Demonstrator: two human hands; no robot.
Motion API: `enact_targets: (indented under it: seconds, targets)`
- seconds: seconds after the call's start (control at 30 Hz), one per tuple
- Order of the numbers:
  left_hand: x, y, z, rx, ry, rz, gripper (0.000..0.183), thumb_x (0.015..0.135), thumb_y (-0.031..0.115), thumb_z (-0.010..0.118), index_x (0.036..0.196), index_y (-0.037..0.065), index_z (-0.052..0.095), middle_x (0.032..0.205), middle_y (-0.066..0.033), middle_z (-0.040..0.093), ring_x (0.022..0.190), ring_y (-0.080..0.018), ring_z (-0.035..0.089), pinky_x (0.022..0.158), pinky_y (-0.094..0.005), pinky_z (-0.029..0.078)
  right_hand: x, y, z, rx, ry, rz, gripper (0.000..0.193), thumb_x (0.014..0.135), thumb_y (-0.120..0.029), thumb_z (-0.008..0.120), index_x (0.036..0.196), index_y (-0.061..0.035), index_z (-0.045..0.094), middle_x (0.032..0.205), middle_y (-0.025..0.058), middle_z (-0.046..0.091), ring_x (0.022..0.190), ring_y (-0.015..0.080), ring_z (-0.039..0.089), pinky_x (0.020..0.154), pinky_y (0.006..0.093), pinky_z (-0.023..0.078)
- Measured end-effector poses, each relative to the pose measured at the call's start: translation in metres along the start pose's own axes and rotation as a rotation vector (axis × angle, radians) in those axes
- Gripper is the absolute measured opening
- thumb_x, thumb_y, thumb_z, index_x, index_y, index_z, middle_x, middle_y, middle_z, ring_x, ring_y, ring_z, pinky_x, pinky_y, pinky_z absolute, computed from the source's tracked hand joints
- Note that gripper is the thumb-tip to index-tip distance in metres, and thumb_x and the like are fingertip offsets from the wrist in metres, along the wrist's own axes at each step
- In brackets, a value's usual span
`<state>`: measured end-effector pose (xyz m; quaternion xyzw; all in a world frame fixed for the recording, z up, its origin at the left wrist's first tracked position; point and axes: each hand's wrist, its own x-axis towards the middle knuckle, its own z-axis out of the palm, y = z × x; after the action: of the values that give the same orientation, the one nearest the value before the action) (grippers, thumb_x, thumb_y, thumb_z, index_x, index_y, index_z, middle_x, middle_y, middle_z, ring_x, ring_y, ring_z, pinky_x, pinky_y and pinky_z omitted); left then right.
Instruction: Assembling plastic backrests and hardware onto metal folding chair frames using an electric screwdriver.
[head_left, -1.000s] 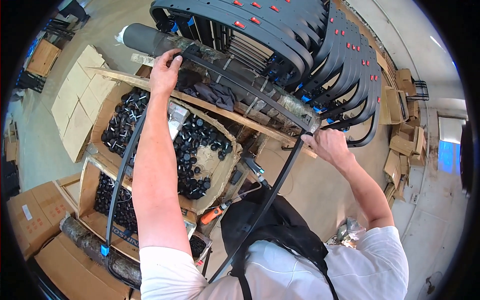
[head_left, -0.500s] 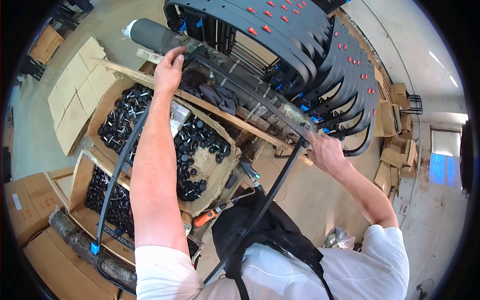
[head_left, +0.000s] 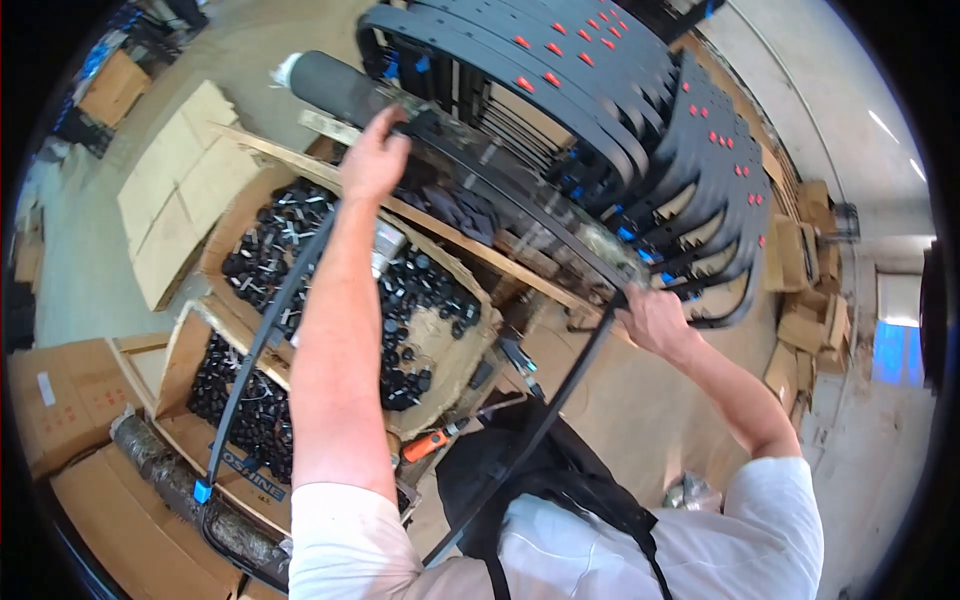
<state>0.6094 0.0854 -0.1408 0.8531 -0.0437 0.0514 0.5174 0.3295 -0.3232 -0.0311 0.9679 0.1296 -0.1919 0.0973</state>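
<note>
A black metal frame (head_left: 525,208) of flat bars lies across in front of me. One of its long sides runs down by my left forearm and the other comes back toward my waist. At the far left corner, my left hand (head_left: 375,160) is curled around the bar. My right hand (head_left: 655,318) is closed on the right corner, its fingers partly hidden. The crossbar rests along a padded, tape-wrapped beam (head_left: 335,88). A blue clip (head_left: 203,491) sits on the near end of the left bar.
Several curved black frames with red caps (head_left: 600,110) stand stacked beyond the beam. Cardboard boxes (head_left: 470,345) of black-headed bolts lie under my left arm. An orange-handled tool (head_left: 428,444) hangs near my waist. Boxes (head_left: 815,310) are piled by the right wall.
The whole view has shifted, so everything sits slightly right and lower. Both hands stay at the same corners of the frame.
</note>
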Motion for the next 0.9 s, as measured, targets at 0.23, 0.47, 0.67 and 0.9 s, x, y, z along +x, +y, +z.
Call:
enact_targets:
  seconds: [0.23, 0.47, 0.67, 0.9]
  targets:
    - [0.01, 0.052, -0.003, 0.44, 0.02, -0.139, 0.089, 0.09, 0.053, 0.077, 0.16, 0.012, 0.041, 0.136, -0.0127, 0.072, 0.123, -0.0378, 0.069, 0.104, -0.0477, 0.053, -0.002, -0.002, 0.012, 0.046, 0.003, 0.192, 0.05, 0.102, -0.043, 0.061, 0.096, 0.0053, 0.067, 0.072, 0.0243, 0.072, 0.069, 0.0412, 0.074, 0.063, 0.0498, 0.059]
    - [0.012, -0.014, -0.106, 0.671, 0.479, -0.157, 0.057, 0.096, 0.036, 0.074, 0.14, 0.004, 0.058, 0.12, -0.0215, 0.072, 0.109, -0.0404, 0.07, 0.092, -0.0515, 0.056, 0.005, -0.009, 0.01, 0.086, 0.004, 0.192, 0.049, 0.102, -0.043, 0.062, 0.093, 0.0048, 0.068, 0.07, 0.0236, 0.071, 0.067, 0.0403, 0.074, 0.061, 0.0489, 0.059]
    - [0.014, 0.057, -0.011, 0.673, 0.113, 0.195, 0.084, 0.085, 0.059, 0.08, 0.144, 0.006, 0.054, 0.133, -0.0198, 0.067, 0.122, -0.0389, 0.065, 0.104, -0.0504, 0.051, -0.003, 0.005, 0.017, 0.079, 0.037, 0.183, 0.047, 0.1, -0.043, 0.064, 0.089, 0.0032, 0.068, 0.07, 0.0235, 0.071, 0.067, 0.0401, 0.074, 0.061, 0.0483, 0.06]
    - [0.011, -0.002, -0.092, 0.859, 0.381, 0.0, 0.046, 0.095, 0.038, 0.075, 0.12, 0.002, 0.063, 0.104, -0.0209, 0.074, 0.098, -0.038, 0.073, 0.085, -0.051, 0.059, -0.001, -0.007, 0.008, 0.14, 0.03, 0.221, 0.045, 0.101, -0.041, 0.064, 0.088, 0.0026, 0.069, 0.072, 0.024, 0.072, 0.069, 0.0402, 0.075, 0.065, 0.0492, 0.06]
